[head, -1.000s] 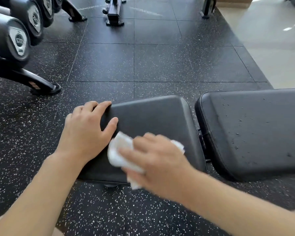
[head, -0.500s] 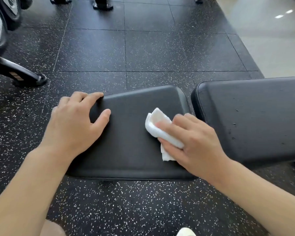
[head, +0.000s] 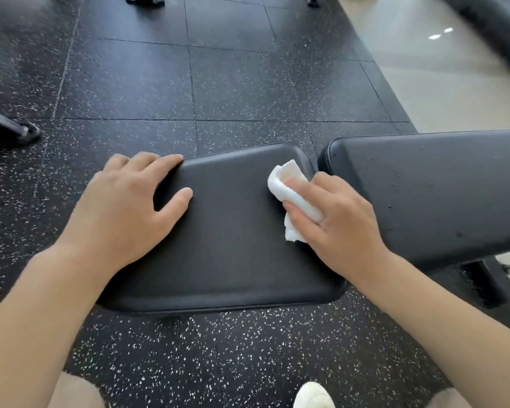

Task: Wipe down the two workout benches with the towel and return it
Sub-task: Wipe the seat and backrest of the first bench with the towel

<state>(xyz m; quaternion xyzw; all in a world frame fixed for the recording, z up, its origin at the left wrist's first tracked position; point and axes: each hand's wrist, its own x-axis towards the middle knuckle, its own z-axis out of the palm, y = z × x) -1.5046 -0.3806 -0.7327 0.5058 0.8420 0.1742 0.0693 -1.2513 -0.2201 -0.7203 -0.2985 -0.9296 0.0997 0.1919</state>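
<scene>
A black padded bench seat [head: 227,240] lies in front of me, with the longer back pad [head: 442,187] of the same bench to its right, speckled with small droplets. My left hand [head: 124,210] rests flat on the seat's far left corner, its fingers over the edge. My right hand [head: 336,222] grips a crumpled white towel [head: 286,187] and presses it on the seat's far right part, close to the gap between the pads.
Black speckled rubber floor tiles surround the bench. A rack foot [head: 9,131] sits at the left edge, and pale smooth flooring [head: 430,72] starts at the upper right. Part of the bench frame [head: 489,284] shows under the back pad. A white shoe [head: 312,396] is at the bottom.
My right hand has swept the towel across the seat from the near left to the far right. My left hand has stayed on the seat's left corner. The view has tilted further down.
</scene>
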